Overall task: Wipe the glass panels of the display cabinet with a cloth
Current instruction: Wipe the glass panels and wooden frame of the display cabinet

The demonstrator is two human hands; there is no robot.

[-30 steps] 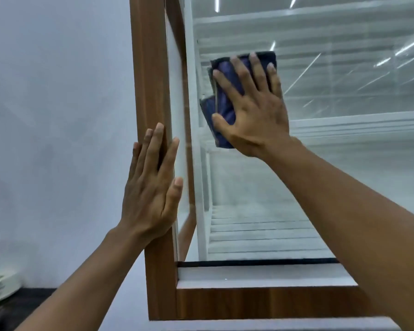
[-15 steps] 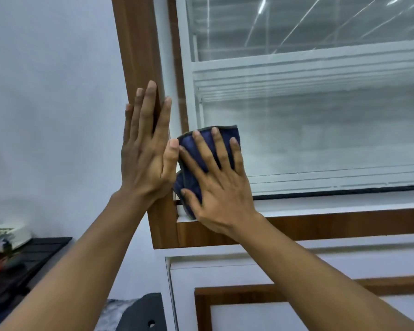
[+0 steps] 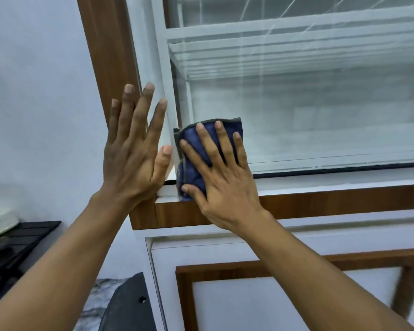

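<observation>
The display cabinet has a brown wood frame (image 3: 110, 58) and a front glass panel (image 3: 308, 103) with white shelves behind it. A folded dark blue cloth (image 3: 194, 161) lies flat against the panel's lower left corner, just above the bottom rail. My right hand (image 3: 222, 177) presses on the cloth with fingers spread. My left hand (image 3: 134, 149) rests flat, fingers apart, on the cabinet's left corner post beside the cloth, holding nothing.
Below the glass runs a wood rail (image 3: 320, 201), then a white lower door with a wood-framed inset (image 3: 296, 295). A plain wall (image 3: 34, 103) stands to the left. A black slatted surface (image 3: 17, 244) with small items sits low left; a dark rounded object (image 3: 127, 306) lies below.
My right hand has carried the cloth from high on the glass down to the lower left corner. The view has dropped with it. My left hand has stayed on the corner post.
</observation>
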